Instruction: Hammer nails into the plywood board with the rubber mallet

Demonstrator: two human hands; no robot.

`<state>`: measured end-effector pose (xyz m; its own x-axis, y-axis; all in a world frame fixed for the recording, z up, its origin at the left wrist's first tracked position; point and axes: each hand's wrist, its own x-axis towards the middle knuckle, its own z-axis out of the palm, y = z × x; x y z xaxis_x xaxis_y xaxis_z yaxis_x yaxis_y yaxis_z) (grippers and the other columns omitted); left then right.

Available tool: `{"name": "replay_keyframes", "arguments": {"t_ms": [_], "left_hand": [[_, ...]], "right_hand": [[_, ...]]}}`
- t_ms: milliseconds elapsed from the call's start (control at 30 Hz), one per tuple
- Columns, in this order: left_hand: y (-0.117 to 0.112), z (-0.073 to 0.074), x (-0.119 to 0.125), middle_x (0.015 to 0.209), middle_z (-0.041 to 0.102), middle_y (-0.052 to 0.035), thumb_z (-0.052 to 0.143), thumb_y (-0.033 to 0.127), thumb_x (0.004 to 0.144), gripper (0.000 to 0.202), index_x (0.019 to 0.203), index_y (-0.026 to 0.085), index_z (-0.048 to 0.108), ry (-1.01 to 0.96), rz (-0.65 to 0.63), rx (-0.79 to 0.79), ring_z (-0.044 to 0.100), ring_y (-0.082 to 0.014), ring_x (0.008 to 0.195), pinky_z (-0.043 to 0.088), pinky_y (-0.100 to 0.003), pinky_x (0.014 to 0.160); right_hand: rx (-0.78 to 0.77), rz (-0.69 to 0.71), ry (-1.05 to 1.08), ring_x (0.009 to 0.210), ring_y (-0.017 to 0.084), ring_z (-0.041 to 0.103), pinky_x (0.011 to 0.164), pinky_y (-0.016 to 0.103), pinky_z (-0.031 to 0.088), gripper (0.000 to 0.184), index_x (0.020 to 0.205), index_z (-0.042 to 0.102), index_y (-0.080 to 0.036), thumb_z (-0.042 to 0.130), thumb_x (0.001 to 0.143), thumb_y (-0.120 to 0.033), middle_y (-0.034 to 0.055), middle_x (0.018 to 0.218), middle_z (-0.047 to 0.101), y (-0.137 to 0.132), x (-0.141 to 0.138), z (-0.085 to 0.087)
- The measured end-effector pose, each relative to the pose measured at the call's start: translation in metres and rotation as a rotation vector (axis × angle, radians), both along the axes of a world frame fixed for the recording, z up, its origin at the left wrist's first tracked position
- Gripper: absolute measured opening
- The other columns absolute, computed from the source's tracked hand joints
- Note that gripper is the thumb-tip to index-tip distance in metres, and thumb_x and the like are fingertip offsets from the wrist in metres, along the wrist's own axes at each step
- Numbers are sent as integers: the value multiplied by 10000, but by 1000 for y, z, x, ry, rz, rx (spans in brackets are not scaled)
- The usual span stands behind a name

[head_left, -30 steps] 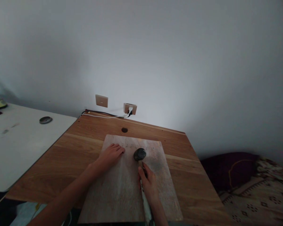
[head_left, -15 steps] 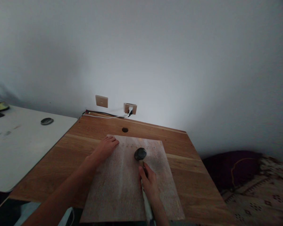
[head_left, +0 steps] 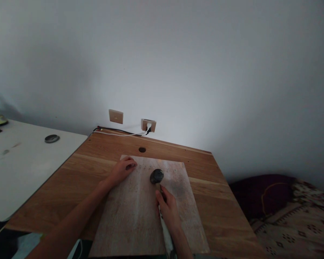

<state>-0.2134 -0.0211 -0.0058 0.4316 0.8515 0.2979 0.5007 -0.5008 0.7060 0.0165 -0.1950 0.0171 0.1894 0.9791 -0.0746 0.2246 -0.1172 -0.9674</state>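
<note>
A pale wooden board (head_left: 129, 212) lies on a brown wooden desk (head_left: 78, 172). My right hand (head_left: 167, 208) is closed round the handle of a hammer whose dark head (head_left: 157, 176) rests on the board's far middle. My left hand (head_left: 122, 169) sits at the board's far left corner, fingers curled and pinched together; what they hold is too small to make out.
A white table (head_left: 21, 169) adjoins the desk on the left, with a small round dark object (head_left: 52, 138) on it. Wall sockets (head_left: 148, 125) and a white cable (head_left: 116, 133) run behind the desk. A cable hole (head_left: 142, 149) is near the board. Patterned fabric (head_left: 291, 219) lies to the right.
My left hand slid from flat on the board to its far left corner and its fingers curled into a pinch. The hammer head shifted slightly left.
</note>
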Motion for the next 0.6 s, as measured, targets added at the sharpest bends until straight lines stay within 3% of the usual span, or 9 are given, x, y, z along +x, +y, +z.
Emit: {"name": "replay_keyframes", "arguments": {"t_ms": [100,300,400,600], "left_hand": [[-2,4,1,994,735,-70,583,266,912,202,959,196,766,-7,8,-34,683,-195,883,545,-328,843],[-6,9,2,928,764,-39,605,220,855,373,1220,193,677,-38,59,-126,696,-191,787,554,-324,786],[-7,10,2,929,767,-40,614,205,833,473,1305,185,636,-64,83,-142,708,-203,790,555,-323,768],[-7,7,2,907,761,-49,619,179,815,468,1282,158,650,-68,126,-140,718,-223,827,541,-317,751]], "right_hand": [[-14,53,43,365,102,463,342,221,314,435,851,613,-199,557,946,-620,-57,565,511,14,-12,12],[21,148,74,365,83,470,347,202,319,427,852,573,-212,540,940,-629,-68,582,520,53,-43,33],[25,183,49,374,84,493,354,196,332,402,863,573,-212,527,950,-602,-65,599,530,68,-55,35],[42,179,-17,384,98,509,371,204,358,357,906,610,-200,495,975,-531,-62,575,526,75,-65,27]]}}
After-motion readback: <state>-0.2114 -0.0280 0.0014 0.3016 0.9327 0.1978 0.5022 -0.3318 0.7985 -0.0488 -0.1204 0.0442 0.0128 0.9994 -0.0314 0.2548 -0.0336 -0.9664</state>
